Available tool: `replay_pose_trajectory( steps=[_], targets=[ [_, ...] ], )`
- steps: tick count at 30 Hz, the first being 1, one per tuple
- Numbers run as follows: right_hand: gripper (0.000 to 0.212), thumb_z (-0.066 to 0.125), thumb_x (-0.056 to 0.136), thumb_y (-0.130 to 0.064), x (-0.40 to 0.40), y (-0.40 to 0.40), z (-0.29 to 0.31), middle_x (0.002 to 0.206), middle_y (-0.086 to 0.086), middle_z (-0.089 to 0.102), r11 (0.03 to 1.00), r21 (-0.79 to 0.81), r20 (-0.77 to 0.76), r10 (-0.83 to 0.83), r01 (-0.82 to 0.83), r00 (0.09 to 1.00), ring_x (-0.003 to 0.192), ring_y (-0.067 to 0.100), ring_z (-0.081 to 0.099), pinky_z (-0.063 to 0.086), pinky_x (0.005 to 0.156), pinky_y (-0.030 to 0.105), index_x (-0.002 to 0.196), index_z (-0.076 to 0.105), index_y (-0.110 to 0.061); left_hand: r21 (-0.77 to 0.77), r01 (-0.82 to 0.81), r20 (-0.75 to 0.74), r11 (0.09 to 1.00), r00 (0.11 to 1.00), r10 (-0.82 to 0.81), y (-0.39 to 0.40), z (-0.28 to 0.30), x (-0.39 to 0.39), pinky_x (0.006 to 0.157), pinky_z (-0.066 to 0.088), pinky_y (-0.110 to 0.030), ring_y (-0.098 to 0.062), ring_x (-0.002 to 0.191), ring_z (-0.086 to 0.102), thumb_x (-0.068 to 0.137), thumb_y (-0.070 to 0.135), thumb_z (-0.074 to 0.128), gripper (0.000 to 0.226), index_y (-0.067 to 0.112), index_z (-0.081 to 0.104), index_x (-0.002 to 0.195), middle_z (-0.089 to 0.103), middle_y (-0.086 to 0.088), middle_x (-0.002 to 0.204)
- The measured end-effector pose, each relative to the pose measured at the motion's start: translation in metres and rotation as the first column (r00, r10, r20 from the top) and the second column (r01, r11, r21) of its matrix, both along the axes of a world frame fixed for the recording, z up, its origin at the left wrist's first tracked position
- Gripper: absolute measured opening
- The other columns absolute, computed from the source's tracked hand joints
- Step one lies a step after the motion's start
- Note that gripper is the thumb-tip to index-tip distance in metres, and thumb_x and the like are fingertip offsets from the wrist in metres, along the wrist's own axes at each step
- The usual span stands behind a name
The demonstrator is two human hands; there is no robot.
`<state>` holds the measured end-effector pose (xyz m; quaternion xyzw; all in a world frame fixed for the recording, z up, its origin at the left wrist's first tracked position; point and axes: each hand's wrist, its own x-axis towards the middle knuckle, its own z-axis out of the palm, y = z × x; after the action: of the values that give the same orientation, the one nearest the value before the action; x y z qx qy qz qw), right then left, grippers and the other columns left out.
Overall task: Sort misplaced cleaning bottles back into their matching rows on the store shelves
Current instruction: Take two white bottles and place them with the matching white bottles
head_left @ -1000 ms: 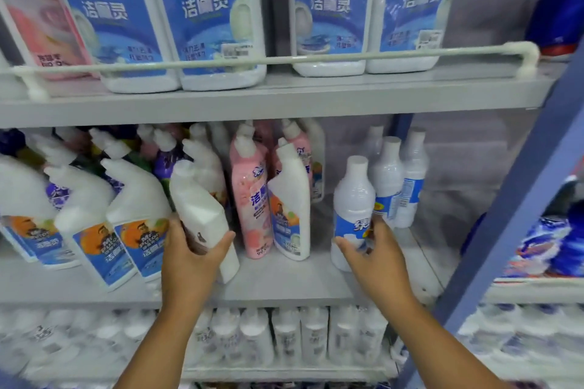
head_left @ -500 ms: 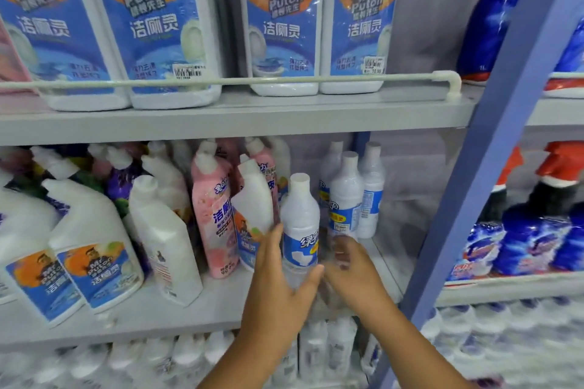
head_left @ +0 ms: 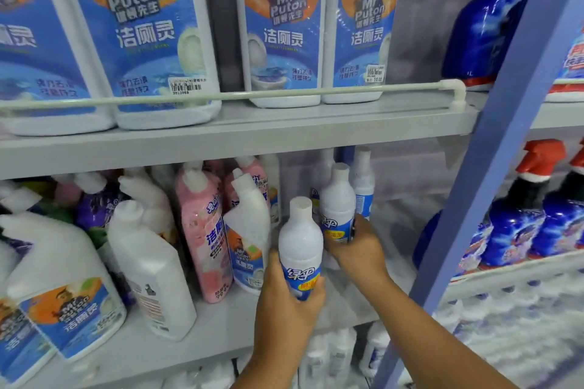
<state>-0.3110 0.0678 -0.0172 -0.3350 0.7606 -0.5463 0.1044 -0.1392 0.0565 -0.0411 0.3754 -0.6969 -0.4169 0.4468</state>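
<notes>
My left hand (head_left: 286,306) grips the lower body of a slim white round-capped bottle (head_left: 300,240) with a blue and yellow label, held upright at the front of the middle shelf (head_left: 221,322). Just behind it, my right hand (head_left: 357,246) is wrapped around a second matching white bottle (head_left: 337,199). A third bottle (head_left: 363,180) of the same kind stands behind those, near the back. To the left are a white angled-neck bottle (head_left: 248,230) with an orange and blue label and a pink bottle (head_left: 202,230).
Large blue-labelled jugs (head_left: 148,38) fill the top shelf behind a white rail (head_left: 284,93). Angled-neck white bottles (head_left: 60,281) crowd the middle shelf's left. A blue upright post (head_left: 493,167) stands at right, with blue spray bottles (head_left: 518,224) beyond. More white bottles (head_left: 328,354) sit on the shelf below.
My left hand let go of the angled-neck bottle at left, moved right and took the front slim white bottle. My right hand moved back onto the second one. The view shifted right.
</notes>
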Motion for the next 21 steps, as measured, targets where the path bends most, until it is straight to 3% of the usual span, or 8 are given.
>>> replay_pose_trajectory(
  steps=[3, 6, 9, 14, 16, 18, 19, 21],
  targets=[
    [0.032, 0.080, 0.076, -0.017, 0.020, 0.029, 0.002, 0.085, -0.011, 0.071, 0.999, 0.024, 0.002, 0.042, -0.042, 0.999, 0.078, 0.001, 0.068, 0.052, 0.064, 0.017, 0.099, 0.061, -0.027, 0.026, 0.015, -0.053, 1.000, 0.999, -0.014, 0.016, -0.002, 0.027, 0.081, 0.055, -0.014, -0.001, 0.106, 0.066, 0.058, 0.045, 0.074, 0.090, 0.057, 0.035, 0.138, 0.064, 0.021, 0.127],
    [0.041, 0.081, 0.078, -0.014, 0.048, 0.048, -0.005, 0.098, -0.008, 0.067, 0.999, -0.026, -0.015, 0.036, -0.037, 0.999, 0.086, 0.000, 0.066, 0.052, 0.070, 0.013, 0.109, 0.057, -0.024, 0.026, 0.048, -0.082, 0.998, 0.996, -0.046, 0.016, -0.001, 0.037, 0.077, 0.048, -0.002, 0.013, 0.105, 0.061, 0.054, 0.053, 0.083, 0.091, 0.075, 0.028, 0.123, 0.058, 0.036, 0.122],
    [0.050, 0.085, 0.077, -0.023, 0.070, 0.052, -0.006, 0.109, -0.011, 0.067, 0.998, -0.056, 0.009, 0.037, -0.036, 0.999, 0.094, -0.002, 0.066, 0.052, 0.075, 0.014, 0.117, 0.055, -0.025, 0.040, 0.103, -0.045, 0.994, 0.994, -0.101, 0.012, 0.003, 0.048, 0.073, 0.046, -0.001, 0.016, 0.100, 0.061, 0.058, 0.051, 0.089, 0.083, 0.067, 0.036, 0.120, 0.060, 0.037, 0.117],
    [0.046, 0.087, 0.071, -0.020, 0.094, 0.079, -0.001, 0.101, -0.013, 0.069, 0.997, -0.058, 0.041, 0.053, -0.050, 0.998, 0.089, -0.001, 0.067, 0.052, 0.075, 0.022, 0.107, 0.059, -0.030, 0.149, 0.096, -0.107, 0.984, 0.991, -0.080, 0.029, 0.008, 0.092, 0.074, 0.048, -0.003, 0.009, 0.104, 0.065, 0.059, 0.028, 0.097, 0.082, 0.056, 0.050, 0.120, 0.068, 0.032, 0.115],
    [0.048, 0.087, 0.072, -0.019, 0.108, 0.096, 0.000, 0.101, -0.017, 0.068, 0.994, -0.053, 0.057, 0.094, -0.091, 0.994, 0.088, -0.004, 0.065, 0.050, 0.070, 0.016, 0.107, 0.059, -0.034, 0.187, 0.050, -0.115, 0.981, 0.993, -0.028, 0.045, 0.008, 0.119, 0.079, 0.050, -0.007, 0.005, 0.105, 0.066, 0.046, 0.041, 0.099, 0.086, 0.056, 0.051, 0.116, 0.068, 0.035, 0.112],
    [0.049, 0.087, 0.073, -0.015, 0.124, 0.111, 0.001, 0.100, -0.017, 0.069, 0.986, -0.059, 0.077, 0.160, -0.156, 0.984, 0.086, -0.008, 0.065, 0.050, 0.066, 0.013, 0.106, 0.059, -0.037, 0.244, -0.040, -0.105, 0.969, 0.992, 0.067, 0.062, 0.004, 0.150, 0.093, 0.052, -0.024, -0.010, 0.110, 0.066, 0.036, 0.050, 0.100, 0.091, 0.051, 0.053, 0.113, 0.069, 0.026, 0.114],
    [0.049, 0.088, 0.073, -0.013, 0.133, 0.118, 0.002, 0.099, -0.016, 0.071, 0.979, -0.064, 0.089, 0.197, -0.192, 0.976, 0.084, -0.008, 0.065, 0.050, 0.068, 0.014, 0.105, 0.060, -0.037, 0.269, -0.088, -0.074, 0.959, 0.991, 0.112, 0.071, 0.002, 0.168, 0.095, 0.051, -0.029, -0.014, 0.110, 0.067, 0.041, 0.042, 0.102, 0.087, 0.050, 0.053, 0.112, 0.070, 0.022, 0.117],
    [0.051, 0.090, 0.070, -0.016, 0.153, 0.127, 0.001, 0.097, -0.015, 0.073, 0.964, -0.082, 0.109, 0.262, -0.254, 0.959, 0.084, -0.003, 0.068, 0.052, 0.072, 0.022, 0.106, 0.063, -0.037, 0.298, -0.184, 0.005, 0.937, 0.982, 0.191, 0.088, 0.003, 0.204, 0.091, 0.051, -0.024, -0.009, 0.105, 0.069, 0.053, 0.026, 0.100, 0.080, 0.049, 0.053, 0.114, 0.071, 0.022, 0.115]
  ],
)
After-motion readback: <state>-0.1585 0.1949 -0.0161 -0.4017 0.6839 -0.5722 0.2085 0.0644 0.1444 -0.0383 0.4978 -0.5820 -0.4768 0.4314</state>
